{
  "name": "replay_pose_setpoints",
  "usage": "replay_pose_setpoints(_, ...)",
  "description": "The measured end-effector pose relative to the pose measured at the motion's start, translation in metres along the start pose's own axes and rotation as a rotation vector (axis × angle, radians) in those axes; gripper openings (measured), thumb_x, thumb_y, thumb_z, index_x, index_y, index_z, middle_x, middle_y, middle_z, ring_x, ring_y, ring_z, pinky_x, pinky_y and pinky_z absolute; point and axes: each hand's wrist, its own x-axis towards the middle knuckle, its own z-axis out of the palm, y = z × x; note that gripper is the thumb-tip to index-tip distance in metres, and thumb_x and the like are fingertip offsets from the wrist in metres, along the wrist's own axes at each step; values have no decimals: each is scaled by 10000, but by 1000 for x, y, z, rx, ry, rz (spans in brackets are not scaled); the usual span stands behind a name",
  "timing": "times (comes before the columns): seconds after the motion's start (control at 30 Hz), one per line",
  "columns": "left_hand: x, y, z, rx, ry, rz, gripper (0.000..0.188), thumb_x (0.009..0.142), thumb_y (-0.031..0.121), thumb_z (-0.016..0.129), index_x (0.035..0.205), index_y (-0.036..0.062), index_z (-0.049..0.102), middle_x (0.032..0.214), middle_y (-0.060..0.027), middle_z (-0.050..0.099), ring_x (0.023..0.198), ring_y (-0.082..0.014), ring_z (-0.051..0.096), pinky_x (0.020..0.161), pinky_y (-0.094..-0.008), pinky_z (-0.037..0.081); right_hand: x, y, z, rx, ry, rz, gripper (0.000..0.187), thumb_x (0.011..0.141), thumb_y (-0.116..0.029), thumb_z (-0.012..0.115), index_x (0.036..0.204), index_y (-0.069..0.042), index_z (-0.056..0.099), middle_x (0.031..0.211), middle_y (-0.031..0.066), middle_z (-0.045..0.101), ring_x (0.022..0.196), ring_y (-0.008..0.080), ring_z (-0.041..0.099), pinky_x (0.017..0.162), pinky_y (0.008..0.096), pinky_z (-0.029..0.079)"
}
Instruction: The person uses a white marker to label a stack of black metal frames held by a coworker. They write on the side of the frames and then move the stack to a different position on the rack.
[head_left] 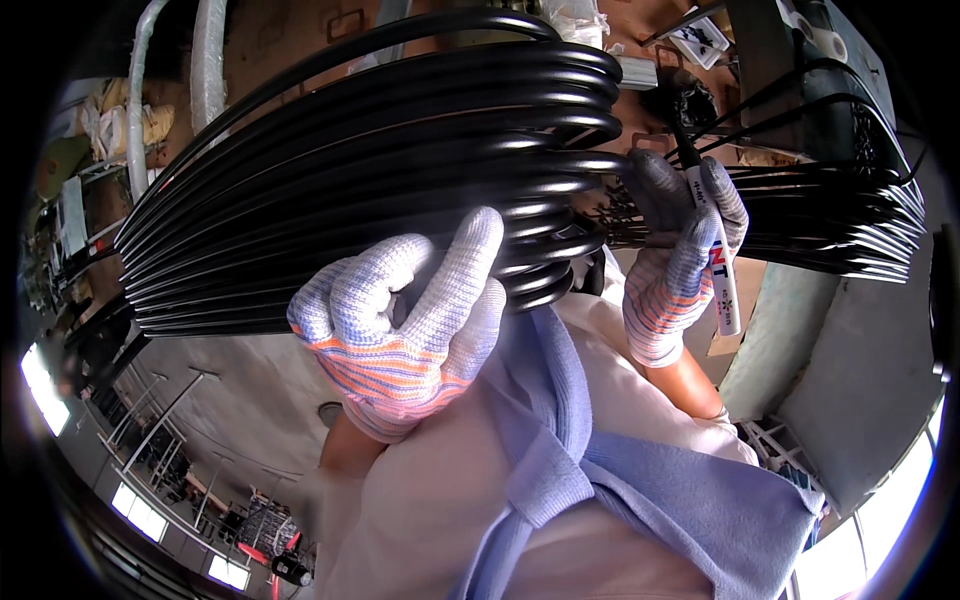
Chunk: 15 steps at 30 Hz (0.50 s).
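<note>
A large stack of glossy black bent tubes [350, 180] stretches from the left to the middle, their rounded bends facing right. In front of it is my left hand [400, 335], in a white knit glove with orange and blue stripes. Its fingers are apart, one stretched up, and nothing shows between them. My right hand [680, 260], in a matching glove with darkened fingertips, is closed around a white marker pen [724, 290]. The pen stands nearly upright, its black end pointing up, beside the tube bends. Whether the right fingers also touch a tube is hard to tell.
Another bundle of black bent tubes [820, 220] lies at the right. At the upper left stand wrapped pale pipes [207, 70]. A white tray [699, 40] with small dark pieces is at the top right. A blue knotted cloth [545, 480] hangs over my pale clothing.
</note>
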Motion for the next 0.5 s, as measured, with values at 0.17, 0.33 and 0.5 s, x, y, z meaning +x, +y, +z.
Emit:
replay_pose_setpoints(0.17, 8, 8, 2, 15, -26, 27, 383, 758, 356, 611, 1073, 141, 651, 936, -77, 450, 855, -215, 386, 721, -260, 431, -4, -10, 5, 5, -78, -38, 424, 894, -257, 513, 1224, -35, 368, 1111, 220, 542, 1008, 289, 572, 862, 379, 477)
replay_pose_setpoints(0.33, 23, 16, 2, 27, -102, 19, 406, 729, 379, 635, 1077, 171, 650, 945, -96, 471, 831, -231, 418, 675, -285, 444, -9, -18, 1, -11, -260, -117, 410, 903, -266, 494, 1215, -23, 387, 1102, 266, 534, 1034, 316, 555, 876, 389, 471)
replay_pose_setpoints(0.5, 36, 20, 2, 34, -119, 65, 423, 692, 377, 671, 1070, 189, 652, 899, -113, 497, 752, -237, 473, 615, -301, 448, 28, -17, -3, -291, -798, -531, 243, 760, -190, 640, 867, 19, 583, 836, 166, 595, 705, 241, 586, 666, 351, 487)
